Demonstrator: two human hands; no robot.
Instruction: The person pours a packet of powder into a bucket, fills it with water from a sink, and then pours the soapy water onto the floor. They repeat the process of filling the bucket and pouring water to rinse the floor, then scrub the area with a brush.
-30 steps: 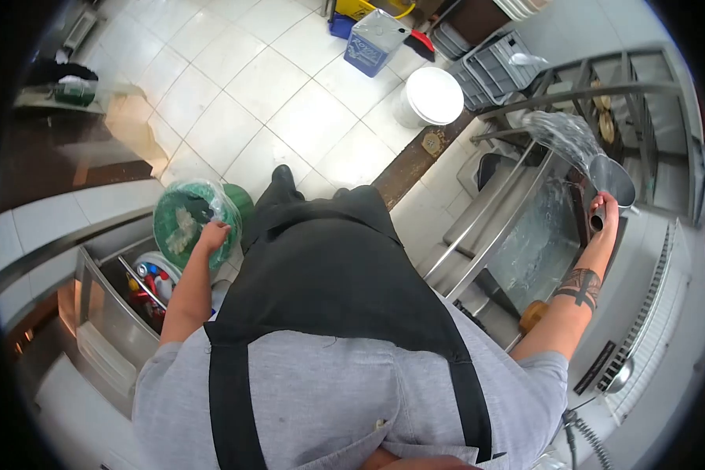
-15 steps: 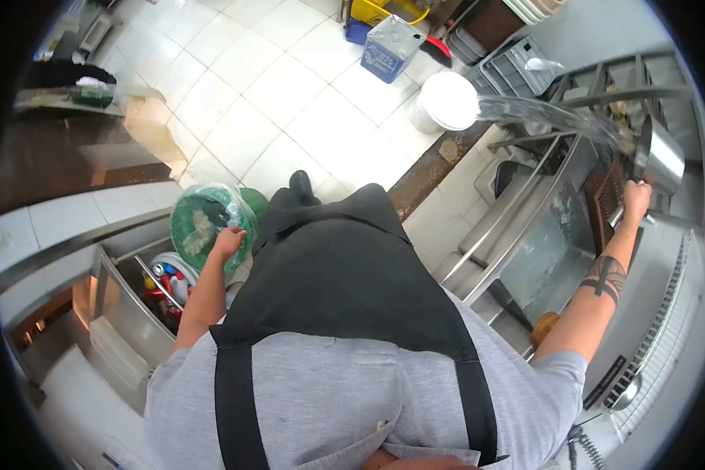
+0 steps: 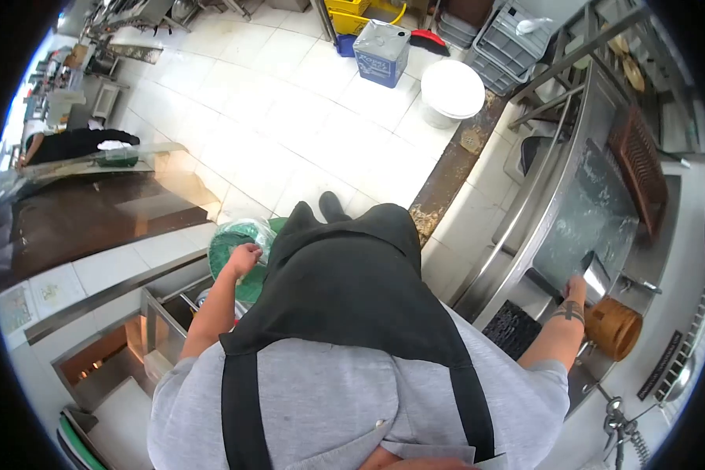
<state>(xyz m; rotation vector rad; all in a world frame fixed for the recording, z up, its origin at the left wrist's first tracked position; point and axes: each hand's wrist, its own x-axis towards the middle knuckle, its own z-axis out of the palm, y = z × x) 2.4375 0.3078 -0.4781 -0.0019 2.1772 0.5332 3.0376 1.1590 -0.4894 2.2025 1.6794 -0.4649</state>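
My right hand point(image 3: 576, 287) grips the handle of a shiny metal saucepan point(image 3: 598, 274), held low at the near end of a steel sink point(image 3: 517, 254) full of cloudy water point(image 3: 583, 223). Right of that wrist stands a round wooden-looking container point(image 3: 615, 327). On my other side, my left hand point(image 3: 246, 259) hangs with curled fingers over the edge of a green bin point(image 3: 219, 265), which is lined with a clear plastic bag point(image 3: 251, 228). Whether those fingers pinch anything is hidden.
A brown slatted rack point(image 3: 637, 168) leans along the sink's far side. On the tiled floor ahead are a white lidded bucket point(image 3: 453, 90), a blue and silver tin point(image 3: 381, 55) and stacked grey crates point(image 3: 509, 43). A brown counter point(image 3: 94, 219) lies to the left.
The saucepan was raised at the far right, throwing out an arc of water; it has come down and nearer, to the sink. My left hand stays by the bin. The view has shifted.
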